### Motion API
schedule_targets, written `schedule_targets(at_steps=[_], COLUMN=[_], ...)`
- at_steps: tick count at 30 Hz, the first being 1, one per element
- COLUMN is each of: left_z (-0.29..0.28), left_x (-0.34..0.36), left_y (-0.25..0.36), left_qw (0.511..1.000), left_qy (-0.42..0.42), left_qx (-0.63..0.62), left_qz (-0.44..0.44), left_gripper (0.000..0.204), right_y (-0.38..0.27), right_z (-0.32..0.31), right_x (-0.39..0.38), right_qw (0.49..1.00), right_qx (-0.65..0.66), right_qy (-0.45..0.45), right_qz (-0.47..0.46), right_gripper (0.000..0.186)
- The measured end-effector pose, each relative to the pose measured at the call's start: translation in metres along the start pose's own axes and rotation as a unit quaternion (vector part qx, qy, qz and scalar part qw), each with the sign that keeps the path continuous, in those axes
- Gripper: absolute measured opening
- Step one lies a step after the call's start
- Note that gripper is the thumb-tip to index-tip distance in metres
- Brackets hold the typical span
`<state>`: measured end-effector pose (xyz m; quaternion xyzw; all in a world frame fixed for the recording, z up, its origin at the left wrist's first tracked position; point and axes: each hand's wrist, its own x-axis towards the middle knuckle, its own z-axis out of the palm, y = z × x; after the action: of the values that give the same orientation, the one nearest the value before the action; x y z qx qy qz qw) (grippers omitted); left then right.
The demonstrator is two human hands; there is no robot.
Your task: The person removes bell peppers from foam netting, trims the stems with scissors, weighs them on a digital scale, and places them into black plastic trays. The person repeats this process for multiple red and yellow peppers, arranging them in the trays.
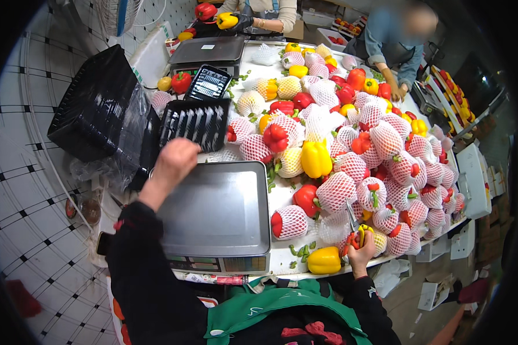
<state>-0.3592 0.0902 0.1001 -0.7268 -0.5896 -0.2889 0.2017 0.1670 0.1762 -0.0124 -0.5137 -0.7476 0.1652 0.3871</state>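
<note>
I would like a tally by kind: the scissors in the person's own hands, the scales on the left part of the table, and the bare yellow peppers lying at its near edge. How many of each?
Scissors, in the right hand: 1
Scales, near scale and far scale: 2
Bare yellow pepper: 1
Total: 4

No lettering seems legible.

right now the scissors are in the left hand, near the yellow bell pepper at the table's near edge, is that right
Not quite: the head view shows the scissors in the right hand, not the left, near the yellow bell pepper at the table's near edge.
</note>
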Motion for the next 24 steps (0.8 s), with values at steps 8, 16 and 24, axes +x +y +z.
schedule_targets(at_steps=[8,16,24], left_z=[-0.037,0.049,0.196], left_x=[-0.091,0.067,0.139], left_y=[0.122,0.122,0.087], left_qw=[0.976,0.971,0.962], left_qy=[-0.215,-0.175,-0.228], left_qx=[0.002,-0.145,-0.059], left_qz=[-0.035,-0.078,-0.138], left_gripper=[0.022,0.039,0.071], right_y=[0.008,0.021,0.025], right_z=[-0.013,-0.017,-0.019], right_x=[-0.001,0.004,-0.001], right_qw=[0.998,0.998,0.996], right_qx=[0.061,0.021,0.085], right_qy=[-0.017,-0.021,0.022], right_qz=[0.010,-0.055,-0.032], right_gripper=[0.025,0.032,0.030])
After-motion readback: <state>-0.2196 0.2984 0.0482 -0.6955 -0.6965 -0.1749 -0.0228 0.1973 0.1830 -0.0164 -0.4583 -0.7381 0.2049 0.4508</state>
